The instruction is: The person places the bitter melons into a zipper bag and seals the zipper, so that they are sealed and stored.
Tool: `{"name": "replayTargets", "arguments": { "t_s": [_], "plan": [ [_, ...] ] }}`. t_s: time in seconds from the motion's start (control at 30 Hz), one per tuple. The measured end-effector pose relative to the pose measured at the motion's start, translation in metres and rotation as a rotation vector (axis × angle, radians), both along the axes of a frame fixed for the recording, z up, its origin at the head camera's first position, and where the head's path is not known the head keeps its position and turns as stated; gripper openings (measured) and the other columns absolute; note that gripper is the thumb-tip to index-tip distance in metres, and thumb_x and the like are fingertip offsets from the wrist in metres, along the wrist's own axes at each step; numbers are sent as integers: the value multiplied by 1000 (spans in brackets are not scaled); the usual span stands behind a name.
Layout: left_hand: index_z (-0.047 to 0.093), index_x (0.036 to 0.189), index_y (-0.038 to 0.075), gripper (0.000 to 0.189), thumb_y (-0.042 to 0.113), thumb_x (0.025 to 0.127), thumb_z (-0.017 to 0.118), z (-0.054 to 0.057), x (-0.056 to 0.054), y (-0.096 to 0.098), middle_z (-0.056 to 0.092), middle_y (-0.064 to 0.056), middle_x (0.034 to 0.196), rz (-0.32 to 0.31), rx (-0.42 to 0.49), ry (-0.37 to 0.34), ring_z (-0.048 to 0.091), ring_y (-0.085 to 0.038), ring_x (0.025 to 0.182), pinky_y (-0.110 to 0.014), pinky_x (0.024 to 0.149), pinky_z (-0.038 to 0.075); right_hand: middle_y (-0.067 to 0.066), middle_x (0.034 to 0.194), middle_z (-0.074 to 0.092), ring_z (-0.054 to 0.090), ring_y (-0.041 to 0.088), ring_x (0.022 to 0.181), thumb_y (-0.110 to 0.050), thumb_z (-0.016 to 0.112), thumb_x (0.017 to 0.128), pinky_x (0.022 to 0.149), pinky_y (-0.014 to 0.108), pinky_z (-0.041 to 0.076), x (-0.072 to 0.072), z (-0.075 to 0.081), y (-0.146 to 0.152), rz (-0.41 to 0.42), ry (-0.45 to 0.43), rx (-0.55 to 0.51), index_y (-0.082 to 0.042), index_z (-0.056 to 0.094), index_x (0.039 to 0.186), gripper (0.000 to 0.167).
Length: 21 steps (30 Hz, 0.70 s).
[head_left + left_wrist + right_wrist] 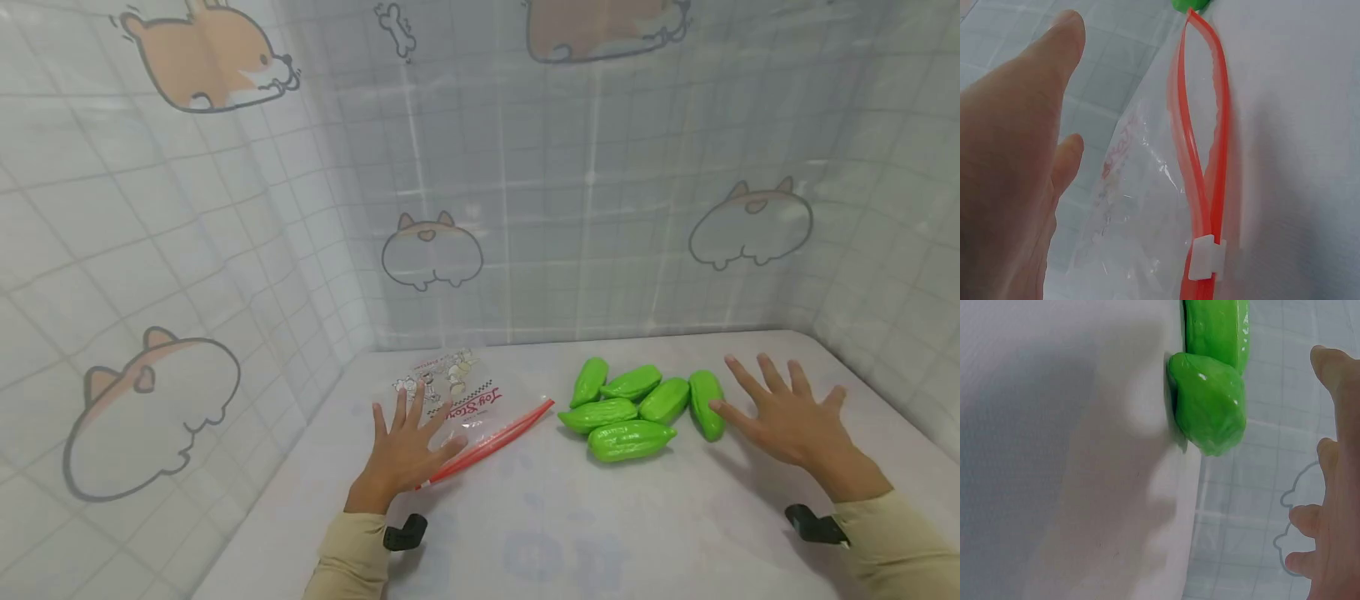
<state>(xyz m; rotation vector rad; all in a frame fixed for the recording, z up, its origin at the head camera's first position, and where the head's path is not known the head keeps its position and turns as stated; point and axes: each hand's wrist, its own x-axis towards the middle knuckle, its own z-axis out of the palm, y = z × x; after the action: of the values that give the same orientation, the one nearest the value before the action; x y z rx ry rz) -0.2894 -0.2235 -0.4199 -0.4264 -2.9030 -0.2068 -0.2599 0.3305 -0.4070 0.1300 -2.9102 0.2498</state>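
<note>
A clear plastic zip bag [513, 398] with a red closure edge and printed lettering lies flat at the left of the table. Over its near left part hovers my left hand [405, 454], fingers spread and holding nothing. In the left wrist view a white slider [1202, 257] sits on the red closure [1224, 112], whose two strips part beyond it. Several glossy green, ridged, pointed vegetable-like pieces [630, 440] lie grouped right of the bag. My right hand [795, 421], fingers spread and holding nothing, is beside the rightmost green piece [707, 404]; in the right wrist view a gap separates them.
The white table [517, 517] has a far edge against a hanging sheet [592, 275] printed with a grid and cartoon dogs. This sheeting also rises on the left and right sides. Black straps [406, 532] sit at both wrists, by beige sleeves [348, 554].
</note>
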Motion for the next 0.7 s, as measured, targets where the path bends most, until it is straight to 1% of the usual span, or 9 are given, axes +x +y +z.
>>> {"name": "replayTargets", "arguments": {
  "t_s": [0.13, 0.2, 0.23, 0.3, 0.4, 0.47, 0.57, 0.63, 0.7],
  "plan": [
    [36, 157, 29, 83, 78, 91, 37, -1, 4, 1, 6, -16, 167, -1, 12, 10, -7, -43, 151, -60, 104, -29, 34, 159, 9, 4, 68, 136, -68, 40, 97, 85, 90, -10, -1, 0, -4, 12, 4, -3, -30, 0, 162, 86],
    [35, 157, 29, 83, 78, 91, 37, -2, 6, 2, 8, -16, 166, 0, 8, 20, -7, -42, 151, -60, 106, -28, 34, 160, 9, 3, 68, 137, -69, 40, 97, 85, 90, -10, -1, -2, -6, 16, 0, -2, -31, 0, 162, 85],
    [35, 157, 29, 82, 78, 91, 38, -1, 7, 3, 10, -15, 166, 4, 1, 17, -6, -42, 151, -60, 107, -27, 34, 159, 9, 4, 68, 137, -69, 40, 97, 85, 90, -9, -1, -2, -8, 17, 2, -2, -31, 0, 162, 85],
    [37, 156, 28, 82, 78, 91, 37, -2, 7, 4, 15, -15, 165, 1, -14, 25, -1, -43, 151, -63, 110, -21, 34, 159, 10, 5, 68, 137, -69, 40, 97, 85, 90, -9, -1, -4, -11, 19, 8, 1, -31, 0, 162, 85],
    [45, 153, 27, 80, 78, 91, 37, -3, 9, 6, 26, -16, 162, -5, -29, 33, 9, -43, 151, -66, 113, -11, 34, 159, 14, 7, 68, 137, -69, 43, 95, 87, 90, -7, -1, -6, -17, 27, 26, -1, -31, 2, 162, 87],
    [51, 149, 25, 78, 76, 92, 39, -3, 11, 6, 32, -17, 160, -12, -21, 41, 17, -43, 149, -66, 115, -4, 34, 158, 17, 10, 67, 137, -69, 45, 95, 88, 90, -6, -2, -7, -21, 35, 42, -3, -31, 5, 162, 87],
    [58, 143, 20, 73, 71, 93, 46, -3, 15, 7, 42, -17, 154, -28, 2, 76, 28, -42, 146, -66, 115, 12, 33, 157, 22, 15, 65, 137, -68, 46, 95, 89, 90, -2, -2, -10, -27, 44, 67, 5, -29, 9, 163, 86],
    [62, 139, 16, 69, 66, 93, 52, -4, 18, 8, 49, -17, 148, -53, 19, 121, 36, -42, 141, -64, 112, 25, 32, 155, 27, 20, 63, 136, -67, 46, 96, 90, 90, 3, -1, -11, -30, 47, 93, 16, -28, 13, 162, 83],
    [65, 135, 14, 63, 61, 93, 57, -5, 19, 9, 54, -16, 142, -75, 28, 174, 43, -40, 136, -61, 106, 36, 31, 152, 34, 29, 59, 134, -65, 48, 96, 91, 88, 10, -1, -12, -32, 48, 131, 22, -26, 20, 162, 81]
  ]
}}
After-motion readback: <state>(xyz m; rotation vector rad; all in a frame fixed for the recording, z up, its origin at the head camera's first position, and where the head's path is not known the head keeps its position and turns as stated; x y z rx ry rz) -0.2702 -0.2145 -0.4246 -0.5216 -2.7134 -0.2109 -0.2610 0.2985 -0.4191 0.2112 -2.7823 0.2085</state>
